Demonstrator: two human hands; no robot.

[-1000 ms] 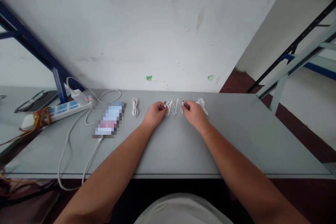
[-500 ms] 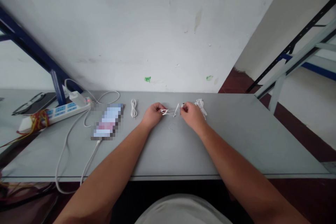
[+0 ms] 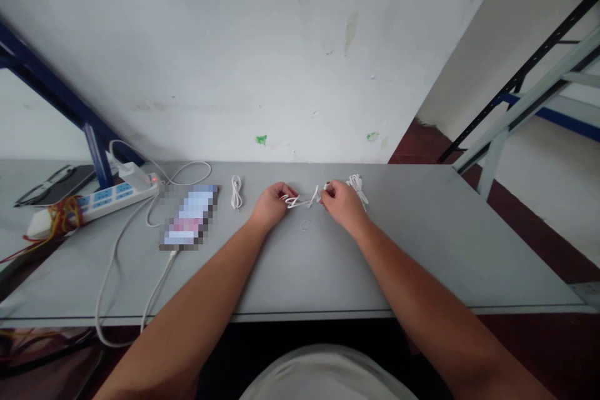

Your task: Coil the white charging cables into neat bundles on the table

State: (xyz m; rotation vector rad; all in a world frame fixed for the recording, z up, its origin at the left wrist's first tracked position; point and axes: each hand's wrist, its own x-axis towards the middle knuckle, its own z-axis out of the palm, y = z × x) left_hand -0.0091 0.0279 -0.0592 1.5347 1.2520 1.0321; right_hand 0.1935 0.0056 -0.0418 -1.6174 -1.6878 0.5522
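A loosely looped white cable stretches between my two hands above the grey table. My left hand pinches its left end with closed fingers. At its right end my right hand is closed on the same cable, thumb against forefinger. A coiled white cable lies to the left of my left hand. Another white cable bundle lies just behind and right of my right hand, partly covered by it. Below the held cable, a thin curved piece rests on the table.
A phone with a blurred screen, a charging cable attached, lies on the table at left. Beyond it are a white power strip, a plugged-in charger and glasses. A wall rises behind.
The view has shifted very slightly. Both hands keep hold of the cable, and its loops between them have moved a little.
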